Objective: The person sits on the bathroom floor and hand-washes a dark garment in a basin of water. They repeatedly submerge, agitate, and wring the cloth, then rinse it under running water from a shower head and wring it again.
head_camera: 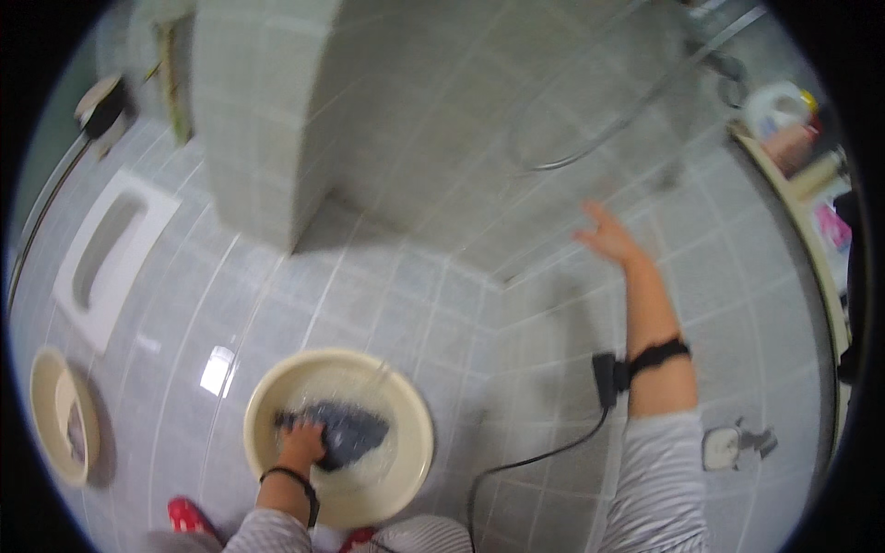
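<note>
A cream plastic basin point(415, 442) of sudsy water stands on the tiled floor in front of me. Down inside it, my left hand point(302, 442) grips a dark, wet cloth point(356, 432) near its left end; part of the cloth lies in the foam. A thin stream of water seems to fall near the basin's far rim. My right hand point(607, 233) reaches forward in the air, fingers spread and holding nothing. Beyond its fingertips, a shower hose point(574, 160) hangs in a loop by the tiled wall.
At far left are a white squat toilet point(142, 252) and a second cream basin point(48, 415) with cloth inside. A shelf point(785, 176) holding bottles runs along the right. A tiled column point(256, 124) juts out ahead. A cable point(532, 462) trails from a black device point(606, 380) on my right forearm.
</note>
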`<action>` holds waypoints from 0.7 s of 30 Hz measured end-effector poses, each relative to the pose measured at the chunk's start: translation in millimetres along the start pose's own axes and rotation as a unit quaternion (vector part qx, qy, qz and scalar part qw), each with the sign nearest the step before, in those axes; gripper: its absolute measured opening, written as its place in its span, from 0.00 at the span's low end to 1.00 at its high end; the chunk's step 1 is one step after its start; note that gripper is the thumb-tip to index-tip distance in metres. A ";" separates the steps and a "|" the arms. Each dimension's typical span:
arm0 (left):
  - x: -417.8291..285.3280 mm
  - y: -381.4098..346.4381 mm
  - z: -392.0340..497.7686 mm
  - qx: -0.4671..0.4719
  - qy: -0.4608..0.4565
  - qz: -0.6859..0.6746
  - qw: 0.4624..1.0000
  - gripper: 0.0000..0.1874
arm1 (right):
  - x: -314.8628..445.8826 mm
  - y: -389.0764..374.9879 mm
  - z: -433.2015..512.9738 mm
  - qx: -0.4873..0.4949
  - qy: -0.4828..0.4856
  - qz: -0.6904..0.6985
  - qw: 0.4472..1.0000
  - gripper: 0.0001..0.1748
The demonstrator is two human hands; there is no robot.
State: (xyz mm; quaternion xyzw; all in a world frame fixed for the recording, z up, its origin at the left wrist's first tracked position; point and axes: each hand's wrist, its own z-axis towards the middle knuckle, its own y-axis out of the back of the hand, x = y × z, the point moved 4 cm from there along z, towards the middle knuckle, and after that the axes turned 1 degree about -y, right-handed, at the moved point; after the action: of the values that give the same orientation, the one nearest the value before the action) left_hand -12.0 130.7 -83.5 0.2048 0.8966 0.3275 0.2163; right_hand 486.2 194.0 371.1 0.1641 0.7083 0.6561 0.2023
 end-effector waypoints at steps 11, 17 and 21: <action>-83.5 94.6 -59.6 -0.113 -0.164 -0.697 0.689 0.10 | 220.4 -395.9 -252.6 0.418 0.094 0.374 0.823 0.63; -34.7 135.2 -77.9 -0.084 -0.183 -0.842 0.500 0.07 | 228.2 -322.4 -236.6 0.246 -0.128 0.578 0.768 0.14; 3.9 97.9 -51.9 -0.171 0.059 -0.741 0.647 0.21 | 265.0 -241.2 -241.2 0.178 0.007 0.412 0.893 0.19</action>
State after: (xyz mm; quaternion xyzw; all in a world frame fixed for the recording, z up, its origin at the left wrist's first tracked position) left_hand -20.2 175.4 17.6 -0.5882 0.6884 0.2176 0.3644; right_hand 144.0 97.3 125.8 0.4704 0.6832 0.5446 -0.1236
